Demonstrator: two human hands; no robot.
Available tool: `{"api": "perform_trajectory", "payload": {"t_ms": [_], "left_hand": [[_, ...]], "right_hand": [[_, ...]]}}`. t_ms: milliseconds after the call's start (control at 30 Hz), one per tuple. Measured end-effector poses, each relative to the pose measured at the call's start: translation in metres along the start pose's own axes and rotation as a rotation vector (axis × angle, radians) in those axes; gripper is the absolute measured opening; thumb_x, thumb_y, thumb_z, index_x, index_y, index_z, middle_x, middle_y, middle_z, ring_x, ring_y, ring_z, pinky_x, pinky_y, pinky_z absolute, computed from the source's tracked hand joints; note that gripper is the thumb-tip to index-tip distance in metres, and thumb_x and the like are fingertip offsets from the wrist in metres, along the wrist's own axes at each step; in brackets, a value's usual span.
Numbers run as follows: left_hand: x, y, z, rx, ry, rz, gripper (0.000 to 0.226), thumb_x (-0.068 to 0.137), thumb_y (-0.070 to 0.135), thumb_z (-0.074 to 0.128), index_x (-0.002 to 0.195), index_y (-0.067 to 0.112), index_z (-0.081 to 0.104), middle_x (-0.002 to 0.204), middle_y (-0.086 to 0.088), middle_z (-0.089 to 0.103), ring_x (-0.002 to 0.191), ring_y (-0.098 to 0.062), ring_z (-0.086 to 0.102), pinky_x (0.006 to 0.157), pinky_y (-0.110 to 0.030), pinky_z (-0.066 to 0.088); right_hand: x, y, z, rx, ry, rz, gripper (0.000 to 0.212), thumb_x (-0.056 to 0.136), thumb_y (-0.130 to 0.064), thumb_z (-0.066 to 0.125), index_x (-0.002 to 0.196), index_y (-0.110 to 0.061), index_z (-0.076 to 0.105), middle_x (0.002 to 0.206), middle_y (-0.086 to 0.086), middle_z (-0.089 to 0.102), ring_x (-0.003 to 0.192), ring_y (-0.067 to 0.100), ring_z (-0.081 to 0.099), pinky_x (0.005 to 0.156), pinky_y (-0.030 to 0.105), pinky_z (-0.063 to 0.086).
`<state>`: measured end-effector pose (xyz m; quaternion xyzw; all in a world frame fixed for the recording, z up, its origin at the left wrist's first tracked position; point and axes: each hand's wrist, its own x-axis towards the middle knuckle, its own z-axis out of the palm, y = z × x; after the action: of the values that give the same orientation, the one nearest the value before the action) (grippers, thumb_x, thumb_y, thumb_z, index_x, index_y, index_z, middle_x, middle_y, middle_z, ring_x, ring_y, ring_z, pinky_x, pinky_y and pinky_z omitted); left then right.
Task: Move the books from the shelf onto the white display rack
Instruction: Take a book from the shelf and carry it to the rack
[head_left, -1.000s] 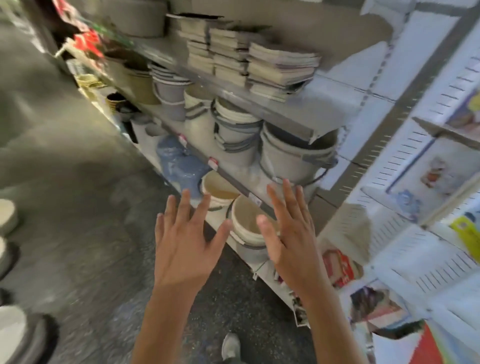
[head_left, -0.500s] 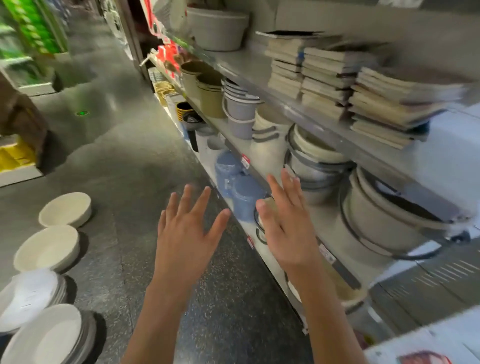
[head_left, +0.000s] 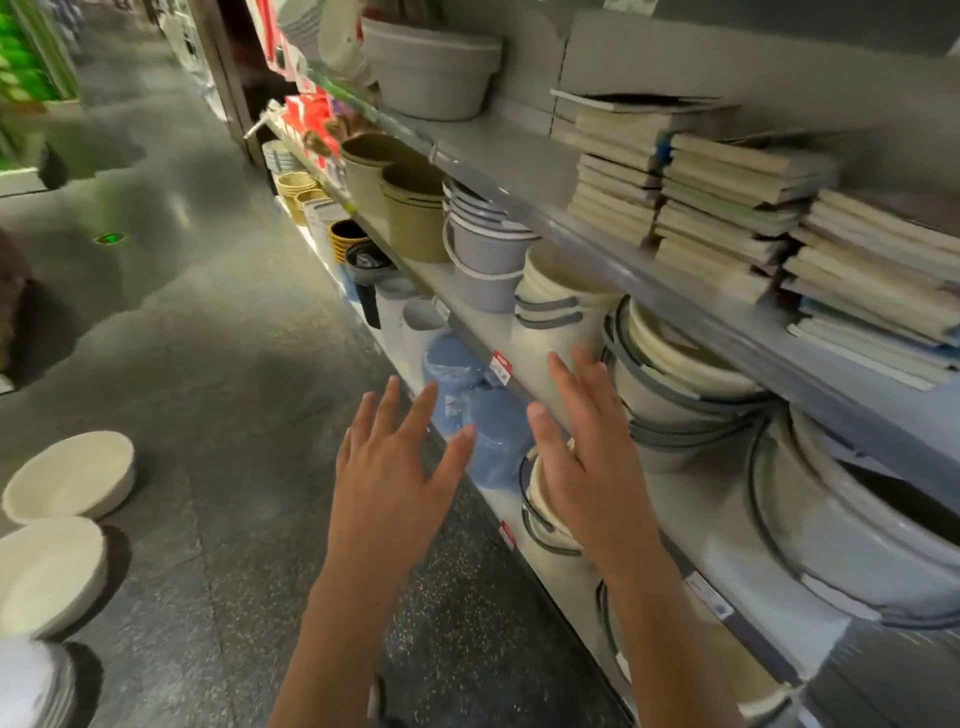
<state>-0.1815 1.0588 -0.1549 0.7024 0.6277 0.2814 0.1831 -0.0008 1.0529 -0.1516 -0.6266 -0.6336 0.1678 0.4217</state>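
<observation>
While I am facing the long shelf (head_left: 779, 338), its stacked books (head_left: 727, 208) are lying flat on the upper board, above and to the right of my hands, so I am judging a reach up is needed. Buckets (head_left: 675, 384) are crowding the board below. My left hand (head_left: 395, 467) and right hand (head_left: 582, 457) are hovering with fingers spread, holding nothing. No white rack is showing.
</observation>
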Motion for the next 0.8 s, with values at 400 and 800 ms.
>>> {"api": "perform_trajectory", "payload": {"t_ms": [400, 800], "left_hand": [[0.190, -0.062, -0.044, -0.105, -0.101, 0.262, 0.087, 0.080, 0.081, 0.017, 0.153, 0.037, 0.032, 0.165, 0.002, 0.019, 0.153, -0.019, 0.010, 0.120, -0.044, 0.019], [0.312, -0.043, -0.007, -0.237, -0.185, 0.429, 0.081, 0.086, 0.077, 0.022, 0.153, 0.033, 0.034, 0.163, 0.000, 0.025, 0.151, -0.020, 0.018, 0.120, -0.047, 0.025]], "right_hand": [[0.123, -0.050, 0.089, -0.112, 0.215, 0.077, 0.060, 0.095, -0.059, 0.032, 0.150, -0.035, 0.030, 0.162, -0.009, 0.021, 0.150, 0.006, 0.013, 0.121, 0.019, 0.009], [0.217, -0.022, 0.103, -0.176, 0.392, 0.200, 0.073, 0.091, -0.066, 0.026, 0.152, -0.027, 0.036, 0.163, -0.008, 0.022, 0.151, 0.007, 0.012, 0.123, 0.032, 0.014]]}}
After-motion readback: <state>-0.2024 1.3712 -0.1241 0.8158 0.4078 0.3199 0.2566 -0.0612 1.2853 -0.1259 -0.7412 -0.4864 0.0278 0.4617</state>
